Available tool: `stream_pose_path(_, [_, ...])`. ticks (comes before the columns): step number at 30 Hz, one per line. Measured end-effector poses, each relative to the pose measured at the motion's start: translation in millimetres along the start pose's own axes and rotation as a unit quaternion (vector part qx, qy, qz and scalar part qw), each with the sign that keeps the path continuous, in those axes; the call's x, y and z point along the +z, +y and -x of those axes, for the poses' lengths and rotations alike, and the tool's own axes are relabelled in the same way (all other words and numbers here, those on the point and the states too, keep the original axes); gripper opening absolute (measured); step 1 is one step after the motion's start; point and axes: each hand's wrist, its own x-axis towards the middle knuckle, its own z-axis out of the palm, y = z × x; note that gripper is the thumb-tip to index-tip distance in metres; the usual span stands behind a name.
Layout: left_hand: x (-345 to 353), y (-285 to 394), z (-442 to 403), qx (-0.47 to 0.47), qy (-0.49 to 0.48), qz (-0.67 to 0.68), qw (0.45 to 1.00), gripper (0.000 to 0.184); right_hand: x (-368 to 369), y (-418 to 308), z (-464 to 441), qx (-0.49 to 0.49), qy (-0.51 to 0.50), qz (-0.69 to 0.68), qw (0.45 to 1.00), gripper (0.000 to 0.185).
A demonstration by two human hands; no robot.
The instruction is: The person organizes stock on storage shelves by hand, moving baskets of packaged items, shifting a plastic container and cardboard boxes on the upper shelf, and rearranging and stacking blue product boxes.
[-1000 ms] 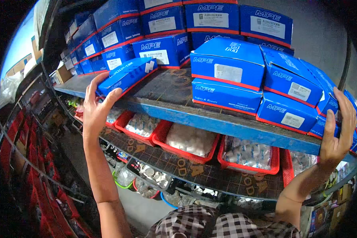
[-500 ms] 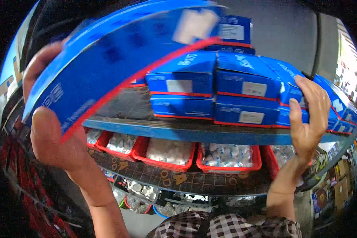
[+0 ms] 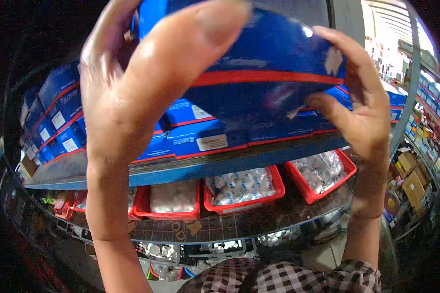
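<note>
A blue box (image 3: 274,53) with a red stripe is raised close to the camera, above the shelf's front edge. My left hand (image 3: 132,73) grips its left end, with the thumb across the near face. At the box's right end, my right hand (image 3: 357,93) has its fingers on top and its thumb low on the near side. Behind and below the held box, blue MPE boxes (image 3: 184,141) with white labels stand in a row on the shelf, partly hidden by it.
More blue boxes (image 3: 63,115) are stacked at the left. Under the blue shelf edge (image 3: 195,168), red baskets (image 3: 244,207) hold packed white parts. A metal post (image 3: 410,88) rises at the right, with cardboard boxes (image 3: 413,188) beyond it.
The box in my left hand has moved right and now spans both hands. My right hand has left the shelf boxes and taken the held box's right end. The view has shifted right.
</note>
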Motion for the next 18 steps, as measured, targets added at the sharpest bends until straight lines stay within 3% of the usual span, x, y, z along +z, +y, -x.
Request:
stream_pose_path(8, [6.3, 8.0, 19.3, -0.081, 0.024, -0.027, 0.996, 0.063, 18.9, 6.1, -8.2, -0.059, -0.012, 0.025, 0.998, 0.081])
stream_pose_path(11, [4.7, 12.2, 20.8, -0.079, 0.034, 0.069, 0.994, 0.062, 22.2, 6.8, -18.1, -0.084, 0.049, -0.001, 0.995, 0.064])
stream_pose_path(13, [1.5, 15.4, 25.3, -0.157, 0.075, 0.158, 0.972, 0.074, 23.7, 2.4, -27.2, -0.03, 0.064, -0.044, 0.997, 0.056])
stream_pose_path(15, [-20.1, 1.8, 32.1, -0.082, -0.022, 0.14, 0.986, 0.086, 23.7, 10.8, -37.7, 0.005, 0.049, -0.132, 0.99, 0.052])
stream_pose_path(16, [-27.2, -0.8, 39.4, -0.048, 0.019, 0.032, 0.998, 0.103, 23.1, 12.4, -39.5, 0.053, 0.039, -0.178, 0.982, 0.053])
stream_pose_path(17, [-12.3, -4.7, 34.4, 0.024, 0.019, 0.118, 0.993, 0.112, 25.9, 0.2, -47.6, 0.064, 0.043, -0.155, 0.985, 0.043])
stream_pose_path(18, [-8.6, 1.0, 37.8, -0.006, 0.025, 0.097, 0.995, 0.111, 28.8, -12.1, -55.8, 0.074, 0.046, -0.132, 0.987, 0.035])
